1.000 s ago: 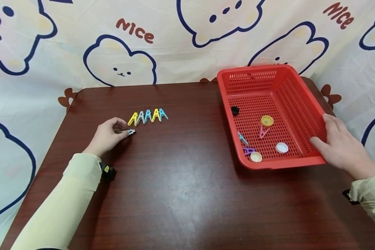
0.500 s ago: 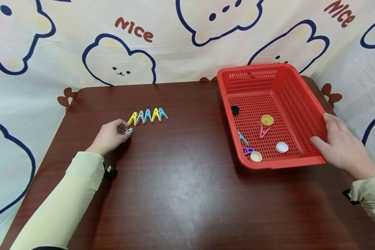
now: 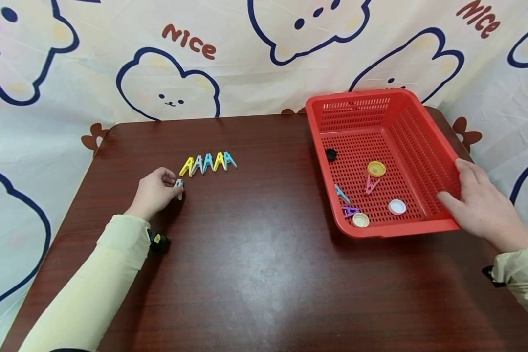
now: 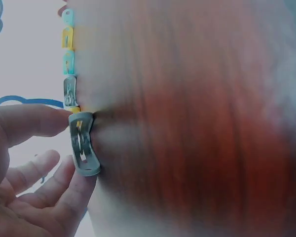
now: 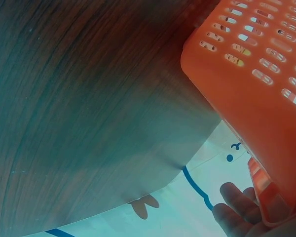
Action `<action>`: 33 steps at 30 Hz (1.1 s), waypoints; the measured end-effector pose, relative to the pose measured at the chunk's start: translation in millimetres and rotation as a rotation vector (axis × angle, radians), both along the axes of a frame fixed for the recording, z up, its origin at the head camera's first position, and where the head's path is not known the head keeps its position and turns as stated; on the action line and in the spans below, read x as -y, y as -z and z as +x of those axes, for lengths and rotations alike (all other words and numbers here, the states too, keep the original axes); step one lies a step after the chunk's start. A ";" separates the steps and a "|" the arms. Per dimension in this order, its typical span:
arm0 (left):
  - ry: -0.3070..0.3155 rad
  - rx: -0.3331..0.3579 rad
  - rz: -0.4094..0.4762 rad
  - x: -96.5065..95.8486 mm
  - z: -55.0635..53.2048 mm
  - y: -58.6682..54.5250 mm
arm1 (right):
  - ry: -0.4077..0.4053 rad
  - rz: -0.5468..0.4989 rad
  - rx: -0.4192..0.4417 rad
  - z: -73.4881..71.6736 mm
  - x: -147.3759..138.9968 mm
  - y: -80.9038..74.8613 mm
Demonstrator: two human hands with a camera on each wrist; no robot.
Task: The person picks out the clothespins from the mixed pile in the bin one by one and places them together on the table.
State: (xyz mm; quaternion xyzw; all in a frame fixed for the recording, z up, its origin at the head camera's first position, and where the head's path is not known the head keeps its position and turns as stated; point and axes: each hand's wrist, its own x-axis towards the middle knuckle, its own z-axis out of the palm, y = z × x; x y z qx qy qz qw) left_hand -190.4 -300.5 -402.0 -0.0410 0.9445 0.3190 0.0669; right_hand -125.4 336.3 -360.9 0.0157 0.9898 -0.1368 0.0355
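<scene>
My left hand (image 3: pixel 154 191) pinches a grey clothespin (image 3: pixel 179 188) between thumb and fingers at the left of the table. In the left wrist view, that clothespin (image 4: pixel 83 143) stands large beside the fingertips. Just beyond it, a row of several yellow, grey and blue clothespins (image 3: pixel 208 162) stands on the table. At the right, my right hand (image 3: pixel 481 203) grips the near right rim of a red plastic basket (image 3: pixel 440 226), thumb over the edge. The right wrist view shows some fingers (image 5: pixel 237 202) at the basket's outer side.
Inside the basket lie a pink clothespin (image 3: pixel 370 185), a purple clothespin (image 3: pixel 350 211), a blue clothespin (image 3: pixel 341 194) and several bottle caps, among them a yellow cap (image 3: pixel 376 169) and a white cap (image 3: pixel 397 207). A printed curtain (image 3: pixel 246 93) hangs behind the brown table (image 3: pixel 264 274).
The grey clothespin in my left hand has turned from lying sideways to nearly upright, pointing towards me. The right hand, the basket and the row have stayed put.
</scene>
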 end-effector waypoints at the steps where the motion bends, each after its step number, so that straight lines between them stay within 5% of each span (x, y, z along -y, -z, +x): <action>1: -0.004 -0.002 0.000 -0.3 -0.3 0.6 | -0.002 -0.001 -0.001 -0.1 -0.1 0.1; 14: -0.004 -0.007 0.017 -3.4 -2.9 5.2 | 0.015 -0.017 0.001 2.5 -0.2 0.8; 18: -0.058 -0.071 0.034 -0.6 -1.1 -0.7 | 0.009 -0.027 0.007 -0.2 2.3 -1.1; 24: -0.146 -0.192 0.115 -14.7 -12.9 -31.0 | -0.045 -0.060 0.007 -2.4 -2.2 -2.5; 33: 0.012 -0.198 0.334 -88.4 -38.1 -94.6 | -0.066 -0.061 0.000 1.0 -3.2 -4.0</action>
